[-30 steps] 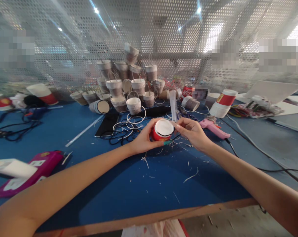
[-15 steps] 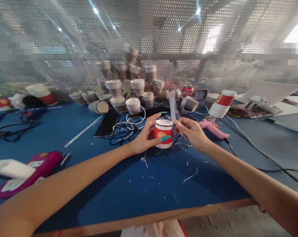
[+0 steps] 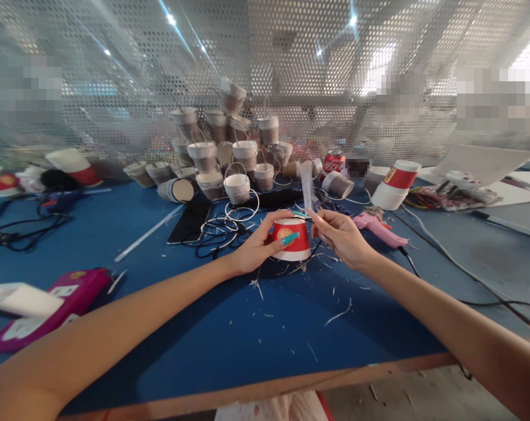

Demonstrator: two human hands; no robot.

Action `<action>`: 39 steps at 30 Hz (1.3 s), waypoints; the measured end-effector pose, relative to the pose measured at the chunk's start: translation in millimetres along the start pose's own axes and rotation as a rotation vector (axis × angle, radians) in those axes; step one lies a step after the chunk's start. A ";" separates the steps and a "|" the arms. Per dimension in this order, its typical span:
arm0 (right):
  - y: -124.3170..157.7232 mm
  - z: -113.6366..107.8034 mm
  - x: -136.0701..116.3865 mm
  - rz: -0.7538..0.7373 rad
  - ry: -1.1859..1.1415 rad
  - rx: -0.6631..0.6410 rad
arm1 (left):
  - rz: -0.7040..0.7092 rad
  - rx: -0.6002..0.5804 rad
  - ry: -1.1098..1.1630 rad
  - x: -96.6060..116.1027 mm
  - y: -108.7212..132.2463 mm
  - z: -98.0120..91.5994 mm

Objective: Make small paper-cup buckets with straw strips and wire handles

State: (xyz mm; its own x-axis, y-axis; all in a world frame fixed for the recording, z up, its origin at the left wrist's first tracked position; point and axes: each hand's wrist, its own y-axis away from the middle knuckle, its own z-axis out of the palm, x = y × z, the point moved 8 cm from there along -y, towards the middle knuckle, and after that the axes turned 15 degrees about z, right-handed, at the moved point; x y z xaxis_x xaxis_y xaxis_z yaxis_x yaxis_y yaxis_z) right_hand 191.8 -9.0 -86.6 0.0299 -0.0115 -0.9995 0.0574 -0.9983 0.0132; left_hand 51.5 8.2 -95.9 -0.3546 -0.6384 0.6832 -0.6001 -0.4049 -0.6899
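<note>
A red and white paper cup with a gold emblem is in my left hand, thumb across its front and fingers over the top. A thin black cord runs from the cup's upper edge and hangs down at its right side. My right hand pinches the cord beside that edge; its fingertips partly hide the cord. Just behind my right fingers stands a bundle of clear sticks. A pink glue gun lies to the right of my right hand.
Several small grey-white buckets are piled at the back against perforated sheeting. A black phone, tangled cords, a purple power strip, a stack of paper cups and a red can lie around. White scraps litter the blue table.
The cup has tilted in my left hand, so less of its top shows and the emblem has shifted left. My right hand stays nearly in place, still pinching the cord.
</note>
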 end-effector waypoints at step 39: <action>-7.4 -2.8 1.4 -0.063 0.034 0.097 | -0.045 -0.061 0.140 0.8 1.4 10.2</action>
State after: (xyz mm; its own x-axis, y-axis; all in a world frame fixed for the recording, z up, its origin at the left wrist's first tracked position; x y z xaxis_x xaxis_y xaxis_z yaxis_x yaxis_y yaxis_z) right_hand 194.2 -1.5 -88.0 0.0630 0.0514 -0.9967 -0.0366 -0.9979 -0.0538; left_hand 57.7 0.5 -98.8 -0.4204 -0.5214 0.7426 -0.6583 -0.3880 -0.6451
